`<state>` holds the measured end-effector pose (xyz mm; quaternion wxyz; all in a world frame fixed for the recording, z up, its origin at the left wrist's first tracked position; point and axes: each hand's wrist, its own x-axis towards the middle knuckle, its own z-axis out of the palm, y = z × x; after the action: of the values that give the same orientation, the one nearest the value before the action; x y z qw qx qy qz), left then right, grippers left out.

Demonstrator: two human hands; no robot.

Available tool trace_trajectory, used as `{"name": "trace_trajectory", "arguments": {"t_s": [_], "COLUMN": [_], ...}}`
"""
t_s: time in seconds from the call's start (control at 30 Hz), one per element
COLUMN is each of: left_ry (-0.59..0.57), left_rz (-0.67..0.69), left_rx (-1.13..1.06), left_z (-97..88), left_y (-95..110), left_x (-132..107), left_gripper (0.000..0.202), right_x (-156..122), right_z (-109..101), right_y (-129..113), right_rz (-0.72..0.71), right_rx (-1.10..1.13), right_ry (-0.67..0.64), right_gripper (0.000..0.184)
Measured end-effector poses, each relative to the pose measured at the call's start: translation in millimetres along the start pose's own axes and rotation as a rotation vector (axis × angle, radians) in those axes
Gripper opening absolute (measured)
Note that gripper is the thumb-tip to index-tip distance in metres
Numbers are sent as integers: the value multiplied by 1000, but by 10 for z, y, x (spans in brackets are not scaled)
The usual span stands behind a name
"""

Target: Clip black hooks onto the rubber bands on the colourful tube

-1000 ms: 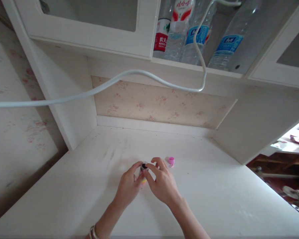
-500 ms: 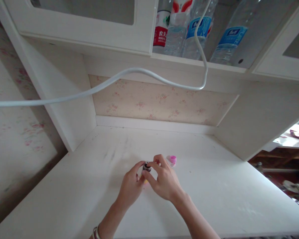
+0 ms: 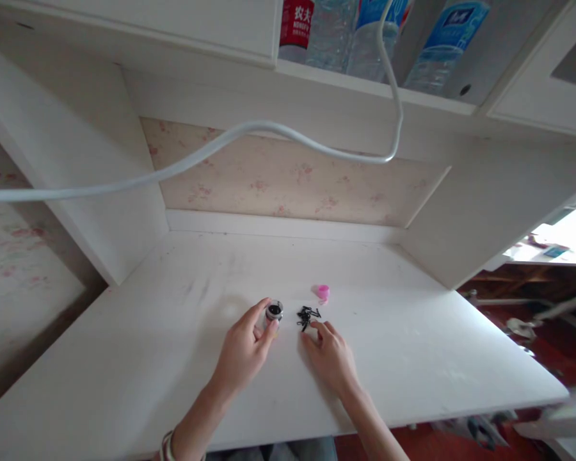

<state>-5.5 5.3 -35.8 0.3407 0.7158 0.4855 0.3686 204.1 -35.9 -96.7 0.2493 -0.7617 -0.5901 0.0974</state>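
My left hand (image 3: 244, 349) pinches a small clear round container (image 3: 273, 312) with dark contents, which stands on the white desk (image 3: 413, 346). Just right of the container lies a little heap of small black pieces (image 3: 307, 315). My right hand (image 3: 331, 355) rests on the desk right below that heap, its fingers curled and its fingertips at the heap's edge; whether it grips a piece I cannot make out. A pink cap (image 3: 323, 292) lies a little behind the heap.
A white cable (image 3: 249, 131) hangs across the alcove above the desk. Several water bottles (image 3: 441, 38) stand on the shelf overhead. The desk's front edge runs close to my forearms, and a red floor with clutter shows at the right.
My right hand has come off the container and dropped to the desk on its right. The heap of black pieces, hidden before, now shows. The camera has tilted downward.
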Motion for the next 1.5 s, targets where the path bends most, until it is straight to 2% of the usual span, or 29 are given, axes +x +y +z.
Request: {"name": "trace_trajectory", "arguments": {"t_s": [0.1,0.23,0.37,0.47,0.57,0.7,0.87,1.0,1.1,1.17,1.3,1.5], "left_ry": [5,-8,-14,-5,-5,-11,-42,-51,-41,-33,-47,-45], "left_rz": [14,27,36,45,37,-40,-40,-27,-40,-61,-56,-66], "left_rx": [33,42,-1,-51,-69,-63,-92,-95,-94,-80,-66,-37], "left_z": [-14,-42,-25,10,46,93,129,130,127,128,140,147], "left_y": [3,4,-11,-26,-46,-84,-130,-146,-145,-143,-138,-108], "left_x": [11,10,-12,-24,-27,-21,-22,-28,-27,-26,-27,-27], "left_gripper": [48,48,47,48,51,55,44,41,43,44,42,39], "right_x": [-9,2,-12,-27,-25,49,200,283,340,375,401,375], "right_z": [54,63,70,24,-111,-337,-452,-432,-392,-359,-279,-137], "right_y": [-90,-103,-25,-62,-250,-624,-952,-1055,-1092,-1108,-1153,-1254], "right_rz": [-9,-50,-31,14,22,-103,-295,-323,-238,-98,166,328], "right_rx": [-40,-8,149,320,494,632,539,419,510,649,949,1193], "right_ry": [23,41,82,161,226,200,99,58,2,-57,-136,-137], "right_gripper": [24,30,33,36,37,31,24,21,13,6,26,37]}}
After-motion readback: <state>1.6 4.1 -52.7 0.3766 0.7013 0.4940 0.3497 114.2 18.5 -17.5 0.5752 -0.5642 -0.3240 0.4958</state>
